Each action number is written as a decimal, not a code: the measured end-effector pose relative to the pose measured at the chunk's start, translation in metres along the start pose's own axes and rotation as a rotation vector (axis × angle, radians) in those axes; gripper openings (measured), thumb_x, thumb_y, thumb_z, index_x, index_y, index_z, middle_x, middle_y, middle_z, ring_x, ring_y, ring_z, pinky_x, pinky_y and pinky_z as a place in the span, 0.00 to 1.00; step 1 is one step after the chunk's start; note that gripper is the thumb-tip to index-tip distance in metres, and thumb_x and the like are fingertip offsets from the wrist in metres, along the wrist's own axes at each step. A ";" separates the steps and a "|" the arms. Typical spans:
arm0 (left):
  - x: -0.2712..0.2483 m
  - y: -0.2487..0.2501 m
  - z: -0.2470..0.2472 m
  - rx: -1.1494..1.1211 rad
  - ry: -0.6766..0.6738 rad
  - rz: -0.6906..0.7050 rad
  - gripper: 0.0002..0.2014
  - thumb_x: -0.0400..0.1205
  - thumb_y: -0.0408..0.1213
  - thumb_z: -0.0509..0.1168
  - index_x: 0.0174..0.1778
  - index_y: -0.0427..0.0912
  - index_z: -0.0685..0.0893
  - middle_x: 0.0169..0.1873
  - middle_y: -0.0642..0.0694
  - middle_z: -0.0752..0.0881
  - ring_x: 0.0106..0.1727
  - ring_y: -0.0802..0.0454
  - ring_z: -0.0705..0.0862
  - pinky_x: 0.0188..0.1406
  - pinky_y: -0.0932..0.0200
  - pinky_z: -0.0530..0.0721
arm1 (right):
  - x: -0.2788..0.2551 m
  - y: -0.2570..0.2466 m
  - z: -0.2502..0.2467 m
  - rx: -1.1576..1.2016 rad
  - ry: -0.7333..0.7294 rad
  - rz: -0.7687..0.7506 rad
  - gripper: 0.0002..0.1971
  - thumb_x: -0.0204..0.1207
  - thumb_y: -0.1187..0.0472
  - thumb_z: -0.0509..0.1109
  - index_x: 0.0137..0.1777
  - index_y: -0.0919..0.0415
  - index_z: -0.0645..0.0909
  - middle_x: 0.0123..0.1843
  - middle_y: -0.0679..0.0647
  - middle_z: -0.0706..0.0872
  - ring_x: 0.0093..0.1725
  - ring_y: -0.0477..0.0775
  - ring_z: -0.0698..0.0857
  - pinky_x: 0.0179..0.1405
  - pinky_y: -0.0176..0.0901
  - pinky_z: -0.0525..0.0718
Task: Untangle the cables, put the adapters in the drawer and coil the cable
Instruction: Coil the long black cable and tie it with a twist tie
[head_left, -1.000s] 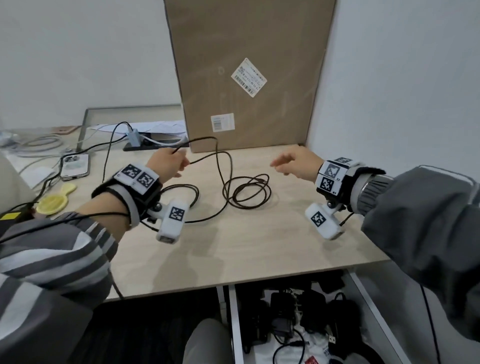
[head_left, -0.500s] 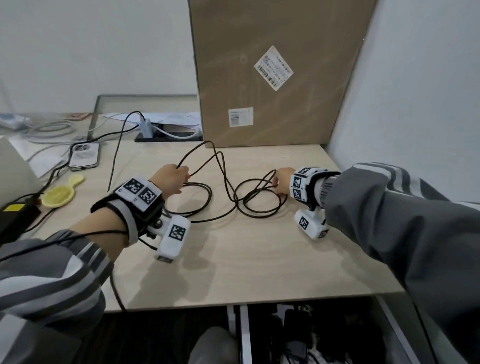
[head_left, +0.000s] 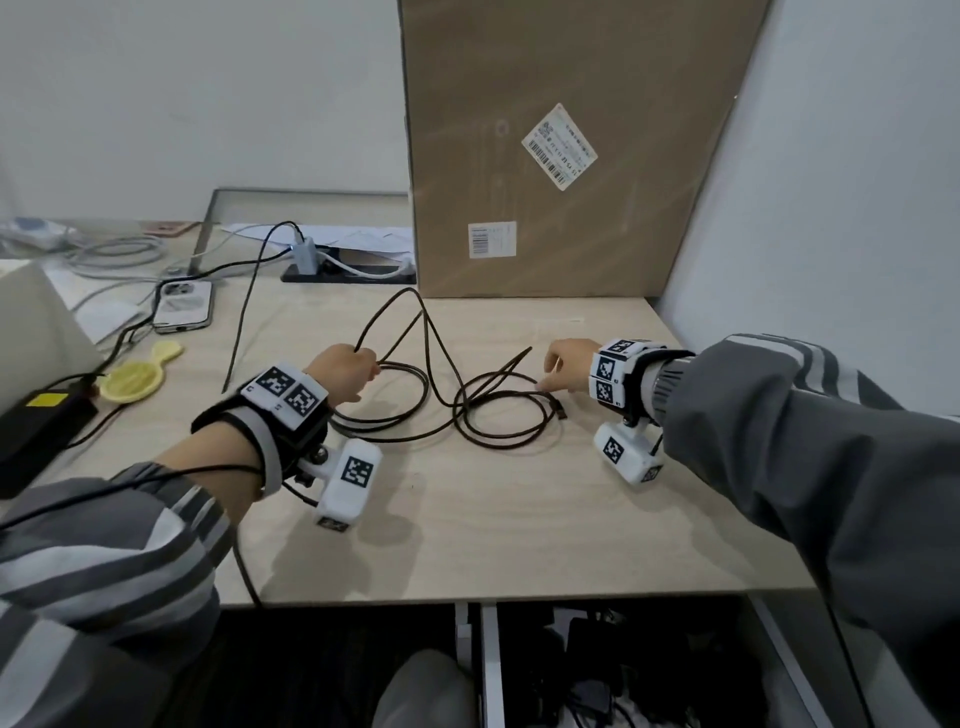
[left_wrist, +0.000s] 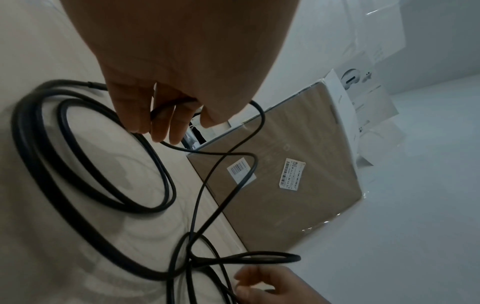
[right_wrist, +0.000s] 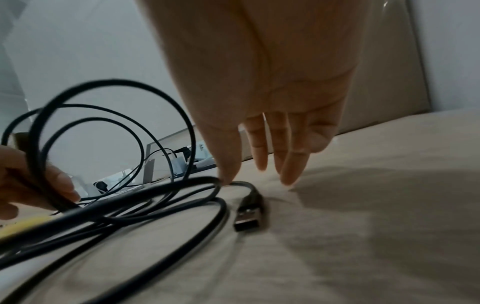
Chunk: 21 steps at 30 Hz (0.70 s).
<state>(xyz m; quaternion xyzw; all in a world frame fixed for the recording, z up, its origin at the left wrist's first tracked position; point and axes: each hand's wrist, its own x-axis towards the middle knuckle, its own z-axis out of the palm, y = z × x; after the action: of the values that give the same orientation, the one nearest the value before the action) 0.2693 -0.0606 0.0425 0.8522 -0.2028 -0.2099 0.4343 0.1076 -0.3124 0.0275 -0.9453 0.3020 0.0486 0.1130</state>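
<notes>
A long black cable (head_left: 498, 415) lies in loose loops on the light wooden table (head_left: 519, 519). My left hand (head_left: 345, 371) grips several strands of it and lifts a loop off the table; in the left wrist view the fingers (left_wrist: 166, 121) curl round the cable (left_wrist: 155, 185). My right hand (head_left: 563, 366) reaches down with straight fingers (right_wrist: 262, 156), and one fingertip touches the cable just behind its USB plug (right_wrist: 248, 216), which lies flat on the table (head_left: 560, 410). Below the table edge an open drawer (head_left: 488, 665) holds dark adapters (head_left: 623, 675).
A tall cardboard box (head_left: 561, 156) leans on the wall behind the cable. At the left lie a phone (head_left: 183, 312), a yellow flat object (head_left: 136, 376), a black power brick (head_left: 36, 426) and other wires. A power strip with a white charger (head_left: 306, 257) sits at the back.
My right hand has come down from the air at the right onto the cable's right-hand loops near the plug. My left hand has kept its grip on the cable.
</notes>
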 end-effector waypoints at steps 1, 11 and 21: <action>0.001 -0.002 0.001 0.003 -0.015 0.004 0.15 0.85 0.34 0.52 0.53 0.30 0.83 0.51 0.39 0.81 0.53 0.44 0.78 0.51 0.53 0.79 | 0.004 -0.006 0.002 -0.023 -0.027 0.009 0.17 0.74 0.49 0.74 0.55 0.61 0.83 0.49 0.52 0.85 0.52 0.56 0.85 0.53 0.45 0.81; 0.006 -0.009 0.002 0.043 -0.017 0.028 0.14 0.85 0.33 0.52 0.51 0.32 0.82 0.51 0.37 0.82 0.51 0.42 0.78 0.50 0.53 0.78 | 0.015 -0.004 0.006 -0.331 -0.053 0.083 0.16 0.73 0.49 0.70 0.35 0.60 0.75 0.36 0.55 0.83 0.35 0.58 0.81 0.45 0.45 0.84; -0.023 0.029 0.006 0.086 0.054 0.045 0.12 0.84 0.34 0.54 0.45 0.30 0.79 0.45 0.34 0.80 0.47 0.40 0.78 0.59 0.43 0.80 | -0.073 0.035 -0.136 0.810 0.895 0.156 0.08 0.79 0.65 0.63 0.53 0.58 0.82 0.30 0.49 0.83 0.22 0.42 0.79 0.21 0.33 0.76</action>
<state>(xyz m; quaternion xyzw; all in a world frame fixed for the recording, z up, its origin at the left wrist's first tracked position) 0.2427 -0.0680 0.0677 0.8706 -0.2190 -0.1683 0.4071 0.0311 -0.3318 0.1648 -0.7310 0.3832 -0.4639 0.3218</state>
